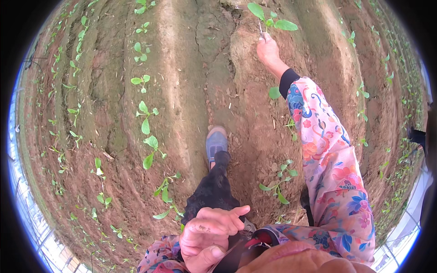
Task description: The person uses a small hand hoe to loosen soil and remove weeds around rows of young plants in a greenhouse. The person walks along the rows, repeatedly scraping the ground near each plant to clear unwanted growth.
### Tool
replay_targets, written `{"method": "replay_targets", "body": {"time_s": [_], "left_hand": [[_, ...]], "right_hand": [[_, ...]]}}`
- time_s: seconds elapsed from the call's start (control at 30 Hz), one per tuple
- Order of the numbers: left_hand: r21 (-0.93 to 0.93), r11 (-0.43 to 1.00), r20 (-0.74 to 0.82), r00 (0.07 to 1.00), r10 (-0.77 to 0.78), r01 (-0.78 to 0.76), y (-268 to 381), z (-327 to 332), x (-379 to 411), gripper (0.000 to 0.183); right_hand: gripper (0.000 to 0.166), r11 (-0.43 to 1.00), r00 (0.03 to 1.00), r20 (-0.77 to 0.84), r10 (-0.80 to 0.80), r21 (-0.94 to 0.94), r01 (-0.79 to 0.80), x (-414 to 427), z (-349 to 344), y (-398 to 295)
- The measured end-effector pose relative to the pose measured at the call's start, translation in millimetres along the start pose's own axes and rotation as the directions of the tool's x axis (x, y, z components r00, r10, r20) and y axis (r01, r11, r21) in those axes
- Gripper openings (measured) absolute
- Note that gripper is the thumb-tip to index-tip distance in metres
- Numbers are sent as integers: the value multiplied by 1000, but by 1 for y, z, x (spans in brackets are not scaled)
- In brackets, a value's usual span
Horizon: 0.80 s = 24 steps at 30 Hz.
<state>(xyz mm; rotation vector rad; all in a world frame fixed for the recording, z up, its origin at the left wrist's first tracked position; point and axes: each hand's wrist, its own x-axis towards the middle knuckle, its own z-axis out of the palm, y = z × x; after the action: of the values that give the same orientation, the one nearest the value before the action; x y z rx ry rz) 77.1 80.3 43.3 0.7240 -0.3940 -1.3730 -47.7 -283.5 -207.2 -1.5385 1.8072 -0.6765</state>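
Note:
My right hand (pixel 268 49) reaches out at the upper right, closed around the thin handle of a small metal hand tool (pixel 260 26). Part of that tool is hidden behind the broad-leaved green seedling (pixel 269 22) just beyond my fingers. A thin metal edge shows at the cracked soil to its left; whether it belongs to the same tool is hard to tell. Close to my body, my left hand (pixel 206 235) is raised with its fingers loosely bent and the thumb apart. Nothing shows in it.
One shoe (pixel 216 143) stands in the furrow between planted rows. Small seedlings (pixel 145 117) line the row on the left. More plants (pixel 280 182) grow below my right sleeve (pixel 329 146). A round leaf (pixel 274 92) lies beside the cuff.

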Motion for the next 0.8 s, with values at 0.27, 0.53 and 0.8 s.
{"method": "replay_targets", "body": {"time_s": [0.27,0.53,0.8], "left_hand": [[-48,999,-25,1000,-6,5,11,-6,1,31],[-71,997,2,999,35,-34,13,-16,0,31],[-102,994,13,999,44,-42,12,-22,-2,31]], "right_hand": [[33,987,996,-83,26,163,-13,-15,12,12],[38,979,973,-170,157,154,-131,24,42,-11],[40,981,998,0,-58,188,57,-47,17,8]]}}
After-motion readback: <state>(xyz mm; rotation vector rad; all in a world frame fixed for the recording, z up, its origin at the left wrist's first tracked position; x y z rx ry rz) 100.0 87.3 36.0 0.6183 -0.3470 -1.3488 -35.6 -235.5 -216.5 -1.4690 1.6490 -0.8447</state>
